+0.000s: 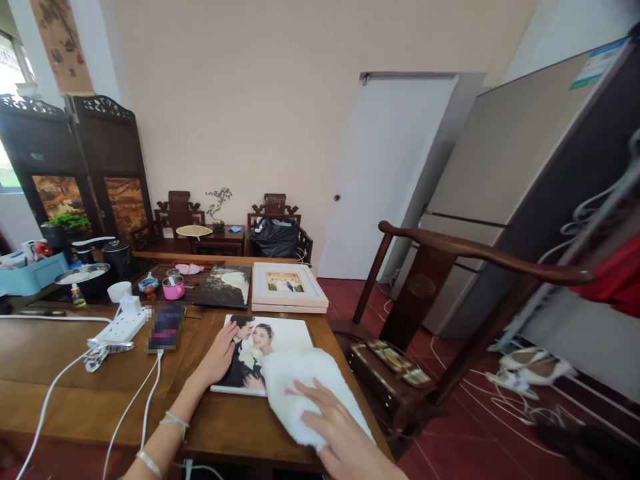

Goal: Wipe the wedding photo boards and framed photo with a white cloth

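Note:
A large wedding photo panel [280, 333] lies flat on the wooden table [60, 373] near its right end. My left hand [220, 357] rests flat on the panel's left edge, fingers stretched out. My right hand [340, 433] presses a fluffy white cloth [300, 380] onto the panel's lower right part, fingers spread over the cloth. Behind the panel lie a white framed photo [287, 285] and a dark photo print [225, 285].
A white power strip [123, 325] with cables, a phone [165, 327], a pink cup [173, 287], a kettle [116, 257] and a blue box [30, 273] stand on the table's left. A wooden armchair [430, 293] sits right of the table. Cables trail over the red floor.

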`<state>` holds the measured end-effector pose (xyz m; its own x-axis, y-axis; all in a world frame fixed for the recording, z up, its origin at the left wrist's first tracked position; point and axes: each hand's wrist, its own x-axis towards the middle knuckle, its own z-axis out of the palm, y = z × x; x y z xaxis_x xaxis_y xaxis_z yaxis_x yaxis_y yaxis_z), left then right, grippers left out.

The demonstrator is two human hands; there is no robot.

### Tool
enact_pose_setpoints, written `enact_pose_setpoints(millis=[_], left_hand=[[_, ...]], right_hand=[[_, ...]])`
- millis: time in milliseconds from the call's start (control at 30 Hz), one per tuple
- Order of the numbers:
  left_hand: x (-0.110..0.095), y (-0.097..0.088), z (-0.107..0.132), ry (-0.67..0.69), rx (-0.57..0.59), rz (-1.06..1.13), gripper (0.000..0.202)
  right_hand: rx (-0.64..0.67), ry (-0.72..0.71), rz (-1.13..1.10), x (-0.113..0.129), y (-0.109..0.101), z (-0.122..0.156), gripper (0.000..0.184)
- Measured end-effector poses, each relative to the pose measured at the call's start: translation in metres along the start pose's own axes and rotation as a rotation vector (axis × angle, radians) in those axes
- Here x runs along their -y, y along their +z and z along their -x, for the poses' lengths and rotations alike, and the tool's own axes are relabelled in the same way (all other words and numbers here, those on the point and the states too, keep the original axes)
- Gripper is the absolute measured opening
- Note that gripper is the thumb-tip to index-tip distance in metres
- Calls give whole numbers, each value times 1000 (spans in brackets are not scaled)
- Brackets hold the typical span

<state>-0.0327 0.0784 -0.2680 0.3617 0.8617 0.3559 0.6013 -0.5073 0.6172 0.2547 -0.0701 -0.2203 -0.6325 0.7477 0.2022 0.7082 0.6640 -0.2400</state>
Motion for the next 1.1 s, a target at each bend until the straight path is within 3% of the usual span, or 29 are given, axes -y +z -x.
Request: enact_pose_setpoints(millis=[133, 400, 533, 667, 900, 1000, 1100], left_hand=[[2, 0, 0, 8, 8, 2, 45], [8, 1, -1, 6, 9, 1, 45], [8, 3, -1, 4, -8, -3, 45], [7, 3, -1, 4, -13, -7, 45], [6, 3, -1, -4, -6, 1, 45], [4, 2, 0, 10, 5, -4, 45], [3, 1, 0, 7, 18, -8, 45]], right_hand=[[-46, -31, -18, -3, 0, -5, 51], [-84, 84, 5, -71, -3, -97, 47], [-108, 96, 7, -86, -2, -114, 48], [-88, 87, 9, -70, 1, -90, 49], [6, -1, -14, 3, -3, -18, 51], [47, -50, -32, 14, -6, -14, 50], [0, -26, -47, 4, -7, -34, 34]])
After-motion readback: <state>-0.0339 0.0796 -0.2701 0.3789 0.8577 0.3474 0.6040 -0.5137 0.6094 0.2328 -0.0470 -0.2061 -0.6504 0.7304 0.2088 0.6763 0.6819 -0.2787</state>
